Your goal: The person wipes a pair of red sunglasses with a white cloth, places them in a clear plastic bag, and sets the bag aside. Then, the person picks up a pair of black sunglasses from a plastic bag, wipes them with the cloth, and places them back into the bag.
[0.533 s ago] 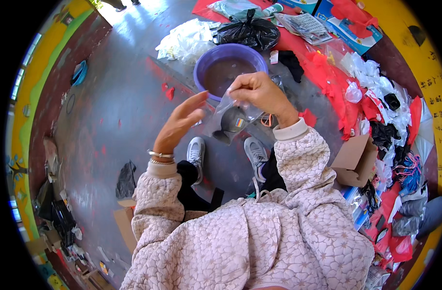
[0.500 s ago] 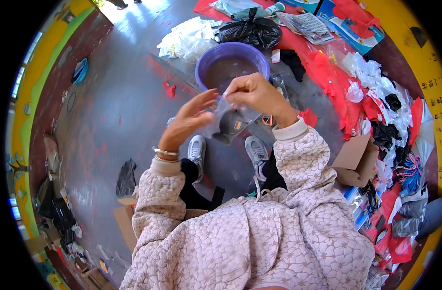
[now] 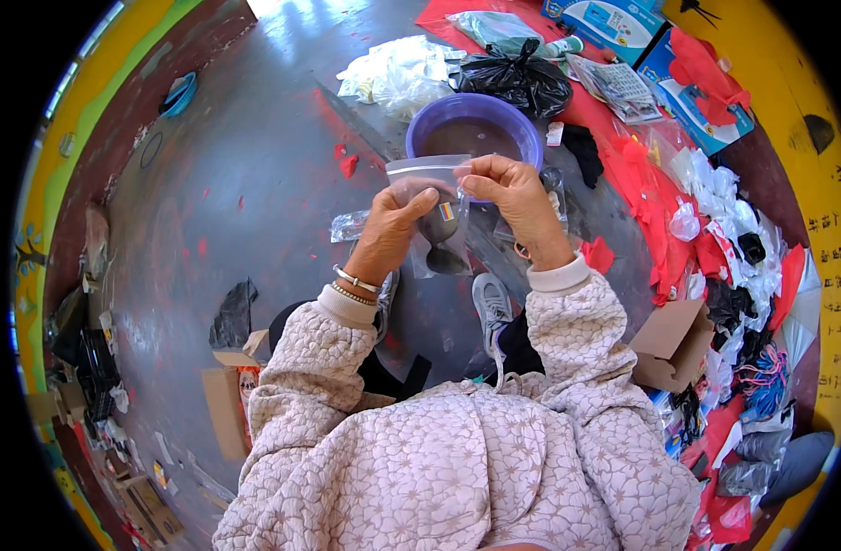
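Observation:
A clear zip bag [image 3: 428,166] hangs upright between my hands, over the floor in front of my feet. Inside it are dark rounded shapes that look like sunglasses lenses [image 3: 445,261], one with a small striped sticker. My left hand [image 3: 389,230] grips the bag's left side, its thumb lying across the front. At the upper right corner, the thumb and fingers of my right hand [image 3: 519,204] pinch the bag's edge. Just beyond the bag stands a purple basin [image 3: 417,123] with murky liquid in it.
Black [image 3: 521,84] and white plastic bags [image 3: 397,75] lie behind the basin. Red sheeting [image 3: 622,174] with loose plastic bags runs along the right wall. Open cardboard boxes stand to my right [image 3: 668,344] and left [image 3: 223,413]. A clear packet [image 3: 349,226] lies beyond my left wrist.
My left hand, apart from the bag before, now grips its left side. The bag is raised and spread between both hands. The whole view has shifted slightly.

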`<state>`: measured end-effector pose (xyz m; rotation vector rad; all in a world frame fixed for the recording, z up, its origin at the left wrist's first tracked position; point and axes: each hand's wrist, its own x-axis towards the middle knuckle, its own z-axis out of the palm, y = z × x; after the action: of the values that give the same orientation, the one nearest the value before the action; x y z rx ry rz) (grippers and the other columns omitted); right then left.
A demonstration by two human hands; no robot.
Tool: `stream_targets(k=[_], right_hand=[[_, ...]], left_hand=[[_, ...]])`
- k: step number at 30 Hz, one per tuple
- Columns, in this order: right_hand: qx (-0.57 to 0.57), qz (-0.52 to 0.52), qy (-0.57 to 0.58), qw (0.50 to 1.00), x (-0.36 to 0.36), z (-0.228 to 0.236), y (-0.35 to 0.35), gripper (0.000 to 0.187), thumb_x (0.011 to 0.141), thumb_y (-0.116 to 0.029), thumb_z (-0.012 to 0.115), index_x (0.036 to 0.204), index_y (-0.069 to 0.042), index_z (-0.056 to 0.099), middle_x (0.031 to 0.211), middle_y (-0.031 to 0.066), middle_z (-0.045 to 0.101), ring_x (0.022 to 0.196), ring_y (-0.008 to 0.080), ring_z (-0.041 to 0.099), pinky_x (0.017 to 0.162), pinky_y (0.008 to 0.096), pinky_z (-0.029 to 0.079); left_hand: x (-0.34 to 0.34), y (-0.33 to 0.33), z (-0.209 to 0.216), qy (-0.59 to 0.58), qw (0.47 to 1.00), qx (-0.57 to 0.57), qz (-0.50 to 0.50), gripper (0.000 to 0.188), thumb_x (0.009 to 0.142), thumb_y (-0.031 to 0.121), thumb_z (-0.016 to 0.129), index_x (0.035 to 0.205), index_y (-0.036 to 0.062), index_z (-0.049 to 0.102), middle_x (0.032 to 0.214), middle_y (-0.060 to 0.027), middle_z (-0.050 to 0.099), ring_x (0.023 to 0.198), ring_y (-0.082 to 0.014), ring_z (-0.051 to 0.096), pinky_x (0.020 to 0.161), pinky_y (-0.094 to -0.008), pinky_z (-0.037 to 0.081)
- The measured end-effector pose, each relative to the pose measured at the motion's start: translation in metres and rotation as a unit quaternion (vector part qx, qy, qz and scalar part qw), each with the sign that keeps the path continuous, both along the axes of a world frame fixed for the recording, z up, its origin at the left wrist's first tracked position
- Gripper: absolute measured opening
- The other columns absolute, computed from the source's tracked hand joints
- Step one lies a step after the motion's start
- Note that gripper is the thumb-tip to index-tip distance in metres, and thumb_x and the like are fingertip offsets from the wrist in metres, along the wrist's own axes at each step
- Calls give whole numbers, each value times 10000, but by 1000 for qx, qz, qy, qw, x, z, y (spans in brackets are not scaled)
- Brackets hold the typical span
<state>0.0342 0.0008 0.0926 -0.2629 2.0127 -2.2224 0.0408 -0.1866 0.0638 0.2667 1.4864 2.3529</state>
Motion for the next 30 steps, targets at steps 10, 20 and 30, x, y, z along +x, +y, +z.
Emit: stream_targets(k=[10,20,30], right_hand=[[-6,-70,71,995,3,-3,-14,36,792,-59,649,797,-24,643,682,-6,591,628,56,522,595,192,420],[-28,-42,61,997,7,11,-16,96,735,-25,683,822,-4,648,737,-17,594,650,33,503,558,185,385],[34,-73,109,991,6,4,-13,36,713,-26,678,730,-14,649,674,-17,577,610,35,490,549,193,383]], left_hand=[[2,0,12,101,986,-18,135,217,835,132,625,1012,9,601,943,-34,626,828,-82,562,734,-228,450],[3,-2,8,145,967,-88,192,98,850,77,602,891,-9,626,779,11,616,685,-30,519,607,-177,417],[5,3,10,141,969,-113,171,87,834,62,619,885,-5,639,757,27,596,684,-31,506,607,-166,408]])
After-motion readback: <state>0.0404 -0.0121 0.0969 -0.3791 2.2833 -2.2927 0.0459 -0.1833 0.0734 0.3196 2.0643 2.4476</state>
